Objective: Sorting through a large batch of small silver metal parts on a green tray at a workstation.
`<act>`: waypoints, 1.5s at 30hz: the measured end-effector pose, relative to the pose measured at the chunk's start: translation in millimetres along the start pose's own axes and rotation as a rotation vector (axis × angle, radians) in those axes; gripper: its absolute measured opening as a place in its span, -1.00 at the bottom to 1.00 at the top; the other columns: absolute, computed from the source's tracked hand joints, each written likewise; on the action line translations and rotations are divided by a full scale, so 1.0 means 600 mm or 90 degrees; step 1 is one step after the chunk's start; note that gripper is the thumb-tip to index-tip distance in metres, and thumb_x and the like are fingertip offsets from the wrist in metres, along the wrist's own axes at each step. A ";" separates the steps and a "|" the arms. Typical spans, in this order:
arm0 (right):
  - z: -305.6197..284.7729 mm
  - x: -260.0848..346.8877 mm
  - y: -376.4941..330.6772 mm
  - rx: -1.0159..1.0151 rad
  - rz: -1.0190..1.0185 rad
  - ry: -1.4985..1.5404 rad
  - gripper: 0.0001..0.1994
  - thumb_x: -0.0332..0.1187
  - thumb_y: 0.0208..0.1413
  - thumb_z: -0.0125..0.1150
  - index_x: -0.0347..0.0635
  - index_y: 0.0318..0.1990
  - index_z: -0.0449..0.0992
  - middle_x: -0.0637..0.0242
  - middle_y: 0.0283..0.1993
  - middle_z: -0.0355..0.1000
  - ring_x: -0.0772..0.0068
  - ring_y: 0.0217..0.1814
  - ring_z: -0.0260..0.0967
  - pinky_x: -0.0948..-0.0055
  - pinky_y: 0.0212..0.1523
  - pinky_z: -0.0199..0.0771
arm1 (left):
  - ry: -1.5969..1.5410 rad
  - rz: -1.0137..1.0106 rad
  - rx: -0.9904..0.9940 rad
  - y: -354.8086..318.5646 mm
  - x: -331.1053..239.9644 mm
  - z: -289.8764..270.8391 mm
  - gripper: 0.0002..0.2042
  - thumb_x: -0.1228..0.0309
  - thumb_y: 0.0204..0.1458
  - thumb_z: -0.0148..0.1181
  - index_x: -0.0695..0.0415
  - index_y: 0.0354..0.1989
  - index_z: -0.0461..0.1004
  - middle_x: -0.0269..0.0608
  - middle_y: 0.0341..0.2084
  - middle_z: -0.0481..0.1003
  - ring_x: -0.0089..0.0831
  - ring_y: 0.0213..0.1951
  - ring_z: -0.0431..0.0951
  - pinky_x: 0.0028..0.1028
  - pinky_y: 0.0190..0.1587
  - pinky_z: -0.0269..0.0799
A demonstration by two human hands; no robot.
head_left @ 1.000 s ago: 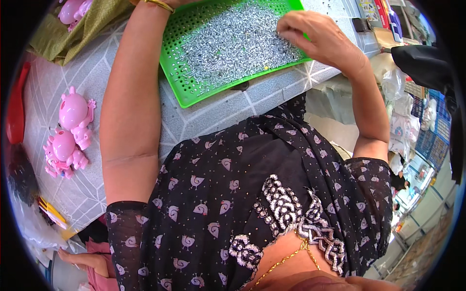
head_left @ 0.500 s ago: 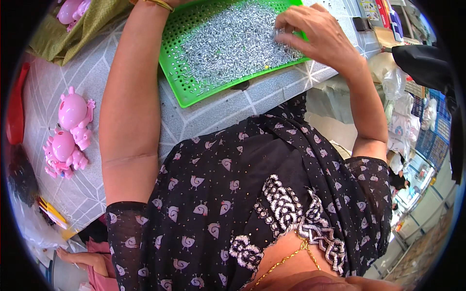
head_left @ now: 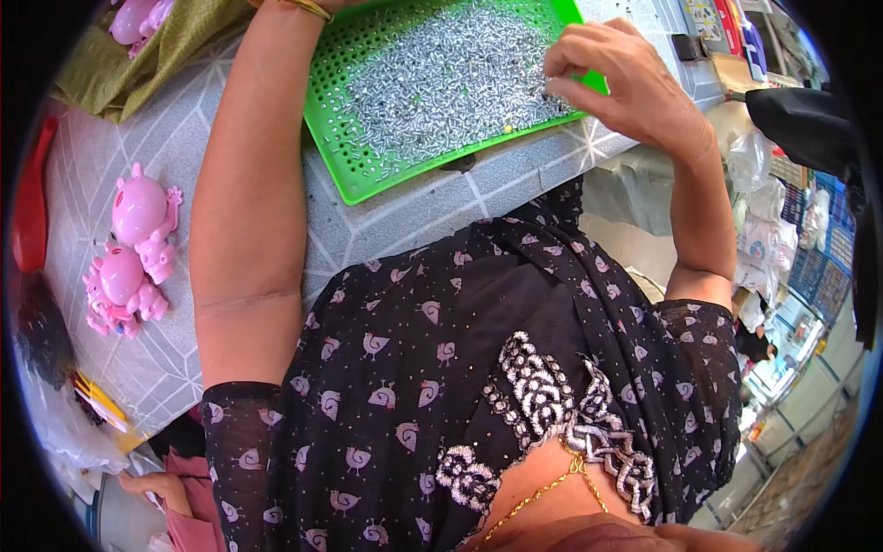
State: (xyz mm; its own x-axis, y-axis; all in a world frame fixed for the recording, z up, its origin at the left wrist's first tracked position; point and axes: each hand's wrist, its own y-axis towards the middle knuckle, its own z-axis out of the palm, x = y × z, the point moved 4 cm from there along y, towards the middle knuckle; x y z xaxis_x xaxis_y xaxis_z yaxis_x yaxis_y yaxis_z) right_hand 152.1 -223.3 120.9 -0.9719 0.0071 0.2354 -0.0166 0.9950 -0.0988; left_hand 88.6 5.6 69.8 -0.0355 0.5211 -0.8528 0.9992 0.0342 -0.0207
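Observation:
A shallow green perforated tray (head_left: 333, 155) lies on the table, spread with a heap of small silver screws (head_left: 451, 78). Over the tray's right rim is my right hand (head_left: 630, 87), its fingers curled in and thumb drawn close to them. Whatever those fingertips hold, if anything, is too small to make out. My left forearm reaches up past the tray's left side. Only the start of my left hand (head_left: 342, 4) shows at the top edge, beyond a gold bracelet (head_left: 308, 8); its fingers are out of the picture.
Pink plastic toy parts (head_left: 140, 207) lie left of my forearm on the grey patterned table (head_left: 368, 225). An olive cloth (head_left: 101, 83) with more pink pieces is at upper left, a red object (head_left: 35, 198) at the left edge. Another person's hand (head_left: 152, 483) shows at lower left.
My right hand has shifted a little to the right, off the screws and toward the tray's rim. The tray sits nearly as before, and my left arm has barely moved.

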 end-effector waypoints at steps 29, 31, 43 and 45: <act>0.021 -0.019 0.010 -0.063 0.010 -0.133 -0.90 -0.40 0.14 0.29 -0.10 -0.21 0.53 0.36 -0.24 0.51 0.30 -0.20 0.48 0.26 -0.04 0.28 | 0.026 0.006 -0.017 -0.002 -0.002 -0.001 -0.65 0.21 0.17 0.30 0.36 -0.21 0.63 -0.31 -0.51 0.53 -0.58 -0.41 0.43 -0.45 -0.33 0.40; 0.051 -0.047 0.014 -0.239 -0.122 -0.068 -0.91 -0.39 0.12 0.27 -0.11 -0.23 0.52 0.31 -0.29 0.49 0.24 -0.23 0.49 0.24 -0.09 0.33 | 0.022 0.001 -0.010 0.002 -0.007 0.000 -0.64 0.21 0.17 0.30 0.36 -0.21 0.63 -0.30 -0.51 0.54 -0.58 -0.41 0.43 -0.44 -0.33 0.40; 0.012 -0.006 0.019 -0.319 -0.146 -0.014 -0.90 -0.42 0.02 0.27 -0.13 -0.32 0.47 0.27 -0.38 0.41 0.18 -0.28 0.46 0.22 -0.17 0.35 | 0.025 0.011 -0.011 -0.002 0.008 -0.003 -0.65 0.21 0.18 0.29 0.35 -0.22 0.63 -0.31 -0.52 0.52 -0.59 -0.41 0.42 -0.45 -0.33 0.39; 0.010 -0.005 0.014 -0.138 0.002 -0.106 -0.89 -0.42 0.01 0.27 -0.12 -0.33 0.47 0.27 -0.38 0.41 0.19 -0.29 0.46 0.22 -0.17 0.35 | 0.019 0.013 -0.002 0.001 0.007 -0.002 -0.65 0.21 0.18 0.29 0.35 -0.22 0.63 -0.32 -0.52 0.51 -0.59 -0.41 0.41 -0.45 -0.33 0.39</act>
State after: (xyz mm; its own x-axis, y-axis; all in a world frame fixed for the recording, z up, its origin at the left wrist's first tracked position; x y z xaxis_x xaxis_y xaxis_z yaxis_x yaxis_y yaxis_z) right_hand 153.2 -215.9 113.4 -0.9974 0.0123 0.0715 0.0205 0.9932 0.1146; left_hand 89.0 8.6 66.6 -0.0164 0.5467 -0.8372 0.9997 0.0263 -0.0024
